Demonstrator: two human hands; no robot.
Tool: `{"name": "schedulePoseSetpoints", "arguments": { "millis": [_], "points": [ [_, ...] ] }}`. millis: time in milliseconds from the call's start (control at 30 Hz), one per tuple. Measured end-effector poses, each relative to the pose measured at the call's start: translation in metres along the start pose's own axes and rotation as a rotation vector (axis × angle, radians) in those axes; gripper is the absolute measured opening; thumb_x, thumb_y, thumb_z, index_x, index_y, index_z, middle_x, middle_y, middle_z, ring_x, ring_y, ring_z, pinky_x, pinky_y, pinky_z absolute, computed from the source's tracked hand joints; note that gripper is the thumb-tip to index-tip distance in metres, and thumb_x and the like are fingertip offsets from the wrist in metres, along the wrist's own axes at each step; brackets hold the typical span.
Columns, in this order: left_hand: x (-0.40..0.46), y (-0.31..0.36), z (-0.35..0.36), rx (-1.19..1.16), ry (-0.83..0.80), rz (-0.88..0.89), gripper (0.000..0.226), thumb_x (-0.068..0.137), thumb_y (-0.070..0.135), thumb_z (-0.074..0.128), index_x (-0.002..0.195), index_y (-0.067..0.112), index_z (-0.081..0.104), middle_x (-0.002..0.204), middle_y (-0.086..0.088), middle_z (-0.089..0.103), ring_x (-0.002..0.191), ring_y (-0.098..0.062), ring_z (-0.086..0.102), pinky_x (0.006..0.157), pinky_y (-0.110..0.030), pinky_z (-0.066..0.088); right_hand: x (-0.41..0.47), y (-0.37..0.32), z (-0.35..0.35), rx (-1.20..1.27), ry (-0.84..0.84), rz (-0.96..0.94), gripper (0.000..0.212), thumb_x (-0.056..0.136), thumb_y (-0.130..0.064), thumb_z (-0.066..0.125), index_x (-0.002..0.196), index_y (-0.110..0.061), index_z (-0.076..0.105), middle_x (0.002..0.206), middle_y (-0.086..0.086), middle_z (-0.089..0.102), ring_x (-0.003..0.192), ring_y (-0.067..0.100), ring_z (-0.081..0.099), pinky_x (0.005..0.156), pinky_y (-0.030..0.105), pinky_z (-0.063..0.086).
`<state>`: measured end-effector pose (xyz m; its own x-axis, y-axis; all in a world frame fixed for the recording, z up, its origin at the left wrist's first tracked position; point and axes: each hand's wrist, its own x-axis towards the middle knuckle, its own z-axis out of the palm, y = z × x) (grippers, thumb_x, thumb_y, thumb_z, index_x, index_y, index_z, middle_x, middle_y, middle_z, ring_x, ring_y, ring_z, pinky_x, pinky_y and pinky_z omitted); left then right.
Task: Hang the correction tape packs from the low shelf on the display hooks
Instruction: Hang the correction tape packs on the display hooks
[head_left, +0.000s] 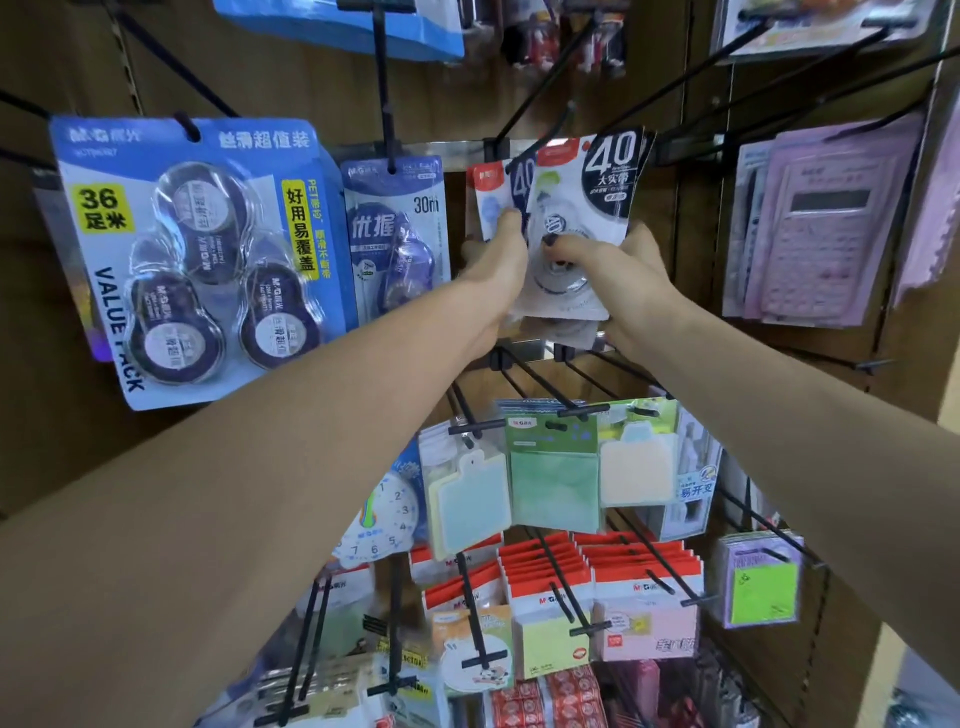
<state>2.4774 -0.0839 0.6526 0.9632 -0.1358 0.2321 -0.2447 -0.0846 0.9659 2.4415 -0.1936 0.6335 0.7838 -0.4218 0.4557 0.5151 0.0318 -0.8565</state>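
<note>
Both hands (498, 270) pinching the "40" correction tape packs (576, 218); best kept square, hang-holes lined with the hook (524, 104) before sliding on.

Glossy clear plastic blister on card-backed correction tape pack (576, 218); matt black hooks (540, 93).

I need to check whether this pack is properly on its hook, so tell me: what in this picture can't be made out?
- Head view: whether the front correction tape pack is threaded on the display hook; its top edge is blurred.
- How many packs lie behind it; the front pack, left hand and right hand cover them.
- The low shelf: not identifiable below.
- Small print on the packs: too small and blurred.
</note>
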Motion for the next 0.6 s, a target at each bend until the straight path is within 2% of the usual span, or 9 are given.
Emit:
{"name": "schedulePoseSetpoints", "arguments": {
  "millis": [33, 100, 200, 233, 300, 367, 433, 500, 600],
  "points": [
    [0.002, -0.002, 0.001, 0.009, -0.009, 0.008, 0.076, 0.098, 0.068, 0.036, 0.156, 0.020, 0.032, 0.150, -0.010, 0.052, 0.130, -0.027, 0.055, 0.107, -0.042, 0.046, 0.001, 0.003, -0.001, -0.003, 0.003, 0.013, 0.060, 0.069, -0.014, 0.084, 0.122, -0.010, 0.057, 0.112, 0.010, 0.075, 0.098, 0.024, 0.076, 0.088, 0.048, 0.063],
    [0.001, -0.003, 0.000, 0.020, -0.017, 0.019, 0.074, 0.098, 0.065, 0.041, 0.154, 0.018, 0.034, 0.144, -0.010, 0.056, 0.126, -0.027, 0.058, 0.109, -0.043, 0.046, 0.000, 0.006, -0.006, 0.046, -0.012, 0.029, 0.055, 0.074, -0.008, 0.082, 0.125, -0.005, 0.061, 0.109, 0.012, 0.078, 0.094, 0.026, 0.079, 0.084, 0.046, 0.065],
    [-0.006, -0.002, -0.003, 0.030, -0.026, 0.044, 0.062, 0.101, 0.059, 0.046, 0.145, 0.017, 0.035, 0.128, -0.006, 0.061, 0.102, -0.021, 0.064, 0.079, -0.034, 0.055, -0.004, 0.001, -0.014, 0.159, -0.071, 0.072, 0.062, 0.078, -0.007, 0.081, 0.135, -0.002, 0.056, 0.115, 0.017, 0.077, 0.097, 0.030, 0.079, 0.079, 0.045, 0.065],
    [-0.008, -0.003, -0.004, 0.022, -0.051, 0.050, 0.064, 0.099, 0.061, 0.047, 0.146, 0.018, 0.035, 0.128, -0.006, 0.063, 0.102, -0.021, 0.066, 0.076, -0.033, 0.055, -0.005, -0.001, -0.016, 0.188, -0.103, 0.075, 0.063, 0.079, -0.008, 0.080, 0.137, -0.001, 0.056, 0.118, 0.019, 0.076, 0.100, 0.033, 0.078, 0.079, 0.045, 0.065],
    [-0.013, -0.004, -0.008, 0.015, -0.144, 0.054, 0.079, 0.086, 0.073, 0.051, 0.146, 0.023, 0.044, 0.130, -0.004, 0.067, 0.109, -0.023, 0.069, 0.091, -0.039, 0.058, -0.014, -0.009, -0.020, 0.245, -0.182, 0.090, 0.050, 0.087, -0.006, 0.071, 0.136, 0.001, 0.061, 0.124, 0.022, 0.073, 0.109, 0.037, 0.074, 0.081, 0.045, 0.063],
    [-0.016, -0.005, -0.014, 0.034, -0.200, 0.084, 0.084, 0.075, 0.079, 0.050, 0.140, 0.025, 0.056, 0.125, -0.003, 0.073, 0.109, -0.024, 0.072, 0.096, -0.045, 0.058, -0.024, -0.016, -0.024, 0.296, -0.262, 0.120, 0.041, 0.096, -0.005, 0.060, 0.137, -0.001, 0.061, 0.131, 0.021, 0.070, 0.113, 0.036, 0.072, 0.082, 0.044, 0.063],
    [-0.024, -0.003, -0.024, 0.043, -0.205, 0.104, 0.073, 0.082, 0.073, 0.050, 0.133, 0.023, 0.063, 0.118, -0.004, 0.077, 0.106, -0.024, 0.074, 0.094, -0.046, 0.060, -0.036, -0.021, -0.029, 0.350, -0.363, 0.145, 0.033, 0.101, -0.005, 0.049, 0.132, -0.004, 0.063, 0.129, 0.016, 0.072, 0.109, 0.030, 0.074, 0.083, 0.043, 0.064],
    [-0.029, -0.002, -0.031, 0.006, -0.212, 0.106, 0.059, 0.095, 0.063, 0.052, 0.132, 0.018, 0.064, 0.111, -0.004, 0.079, 0.104, -0.024, 0.076, 0.093, -0.047, 0.061, -0.045, -0.027, -0.032, 0.369, -0.430, 0.136, 0.028, 0.103, -0.005, 0.046, 0.122, -0.007, 0.066, 0.119, 0.011, 0.076, 0.104, 0.025, 0.075, 0.092, 0.041, 0.063],
    [-0.041, 0.000, -0.035, -0.014, -0.229, 0.140, 0.044, 0.105, 0.047, 0.050, 0.128, 0.013, 0.066, 0.107, -0.006, 0.080, 0.099, -0.022, 0.076, 0.093, -0.045, 0.061, -0.056, -0.033, -0.032, 0.357, -0.442, 0.135, 0.029, 0.102, -0.008, 0.049, 0.126, -0.007, 0.065, 0.129, 0.012, 0.072, 0.113, 0.027, 0.072, 0.103, 0.041, 0.057]
  ]
}}
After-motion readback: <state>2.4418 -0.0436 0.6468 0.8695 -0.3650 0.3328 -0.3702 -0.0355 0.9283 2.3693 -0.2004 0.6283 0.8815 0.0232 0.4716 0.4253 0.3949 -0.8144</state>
